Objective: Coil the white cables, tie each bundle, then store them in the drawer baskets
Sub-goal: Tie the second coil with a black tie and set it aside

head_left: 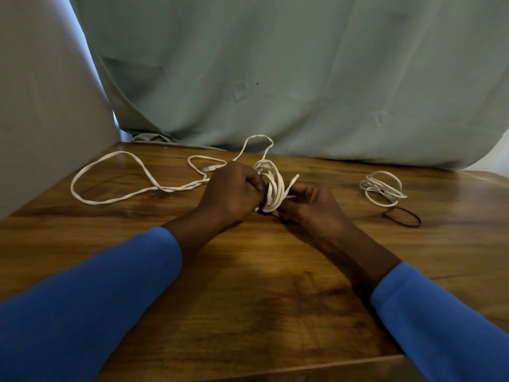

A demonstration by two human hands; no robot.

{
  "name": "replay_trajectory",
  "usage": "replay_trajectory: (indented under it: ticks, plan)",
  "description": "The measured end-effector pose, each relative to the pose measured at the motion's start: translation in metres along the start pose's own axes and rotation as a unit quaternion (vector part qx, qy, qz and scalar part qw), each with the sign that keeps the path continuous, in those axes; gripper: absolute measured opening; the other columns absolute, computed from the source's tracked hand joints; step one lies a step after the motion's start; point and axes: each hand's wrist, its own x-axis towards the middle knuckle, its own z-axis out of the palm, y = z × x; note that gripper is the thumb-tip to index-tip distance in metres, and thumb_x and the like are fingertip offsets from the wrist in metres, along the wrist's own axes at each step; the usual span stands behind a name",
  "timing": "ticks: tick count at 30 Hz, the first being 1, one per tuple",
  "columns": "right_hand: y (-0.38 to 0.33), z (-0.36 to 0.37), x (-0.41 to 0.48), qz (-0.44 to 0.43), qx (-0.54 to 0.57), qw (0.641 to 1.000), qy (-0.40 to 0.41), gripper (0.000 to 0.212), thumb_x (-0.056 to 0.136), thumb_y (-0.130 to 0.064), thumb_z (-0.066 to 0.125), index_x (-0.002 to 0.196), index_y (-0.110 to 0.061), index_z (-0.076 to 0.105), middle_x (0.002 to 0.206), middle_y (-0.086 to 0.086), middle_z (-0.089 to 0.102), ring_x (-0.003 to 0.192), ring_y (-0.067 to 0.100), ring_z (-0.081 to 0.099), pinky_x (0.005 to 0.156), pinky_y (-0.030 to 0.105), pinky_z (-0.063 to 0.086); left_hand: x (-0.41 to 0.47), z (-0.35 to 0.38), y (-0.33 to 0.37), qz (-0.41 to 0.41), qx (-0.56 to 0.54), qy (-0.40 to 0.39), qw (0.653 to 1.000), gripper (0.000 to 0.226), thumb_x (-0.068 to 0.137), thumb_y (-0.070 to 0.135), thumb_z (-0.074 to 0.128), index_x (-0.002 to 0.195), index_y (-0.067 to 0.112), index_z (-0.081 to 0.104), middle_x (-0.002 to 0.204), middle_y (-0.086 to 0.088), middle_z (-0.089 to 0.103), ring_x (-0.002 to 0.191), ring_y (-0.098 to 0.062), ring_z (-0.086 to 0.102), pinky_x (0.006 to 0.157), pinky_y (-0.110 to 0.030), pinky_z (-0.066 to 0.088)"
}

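Blue sleeves (82, 299) frame the wooden table (248, 312) closest to me. Just past them my left hand (231, 191) is curled round the half-wound coil (271, 188), and my right hand (308, 205) pinches that coil from its other side, so the bundle sits between my two grips, low over the wood. Something dark shows under the coil by my right fingers; I cannot tell what it is.

Left of the coil, the loose length (115, 172) of white cable trails over the table in wide loops, and one loop arches up behind the coil. I judge I am mid-winding. The left hand should clamp the finished turns while the right feeds slack in even, matching loops, without letting the flat cable twist.

Right of the coil and well apart lies a second bundle (381, 187), with a black band (403, 216) just beside it. Behind the coil hangs a grey-green cloth (275, 64). I see no drawer baskets.
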Motion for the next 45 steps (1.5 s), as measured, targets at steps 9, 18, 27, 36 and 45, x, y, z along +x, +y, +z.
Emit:
replay_trajectory:
  ticks: [9,18,27,36,45]
  plan:
    - [0.002,-0.001,0.004,0.029,0.05,0.993,0.106,0.011,0.08,0.016,0.072,0.09,0.013,0.071,0.088,0.04,0.067,0.075,0.044,0.063,0.071,0.046,0.06,0.001,-0.011,0.002,0.013,-0.091,-0.2,0.975,0.027,0.083,0.009,0.077,0.104,0.025,0.081,0.096,0.003,0.08,0.092,-0.018,0.075,0.088,-0.047,0.061]
    - [-0.005,-0.002,0.005,0.033,0.165,0.976,0.135,0.022,0.086,0.005,0.076,0.106,0.012,0.068,0.076,0.019,0.07,0.057,0.018,0.063,0.054,0.028,0.057,0.001,0.003,0.008,-0.061,-0.23,-0.064,0.969,0.021,0.092,0.026,0.078,0.084,0.006,0.076,0.063,-0.01,0.072,0.052,-0.017,0.066,0.055,-0.029,0.054]
    - [-0.005,0.0,0.001,-0.031,0.125,0.986,0.102,0.024,0.086,0.009,0.072,0.11,0.011,0.069,0.094,0.02,0.076,0.075,0.016,0.074,0.066,0.022,0.059,0.003,0.002,-0.003,-0.12,-0.332,-0.02,0.936,0.024,0.081,0.023,0.087,0.091,0.009,0.069,0.079,-0.02,0.076,0.049,-0.018,0.06,0.056,-0.034,0.056]
    - [0.003,-0.004,0.007,-0.113,-0.019,0.99,0.081,0.008,0.093,-0.005,0.071,0.098,0.0,0.074,0.092,0.015,0.075,0.079,0.02,0.069,0.074,0.039,0.059,0.0,0.005,-0.002,-0.098,-0.336,-0.018,0.936,0.018,0.084,0.019,0.084,0.092,0.007,0.073,0.07,-0.013,0.075,0.052,-0.017,0.064,0.057,-0.032,0.056]
    - [0.001,0.0,0.01,-0.242,-0.236,0.922,0.187,0.004,0.089,-0.013,0.074,0.089,-0.016,0.072,0.09,-0.006,0.07,0.083,0.007,0.065,0.071,0.02,0.052,-0.001,0.006,0.006,-0.063,-0.32,-0.01,0.945,0.019,0.087,0.008,0.081,0.104,0.011,0.073,0.082,-0.012,0.077,0.063,-0.02,0.072,0.073,-0.05,0.064]
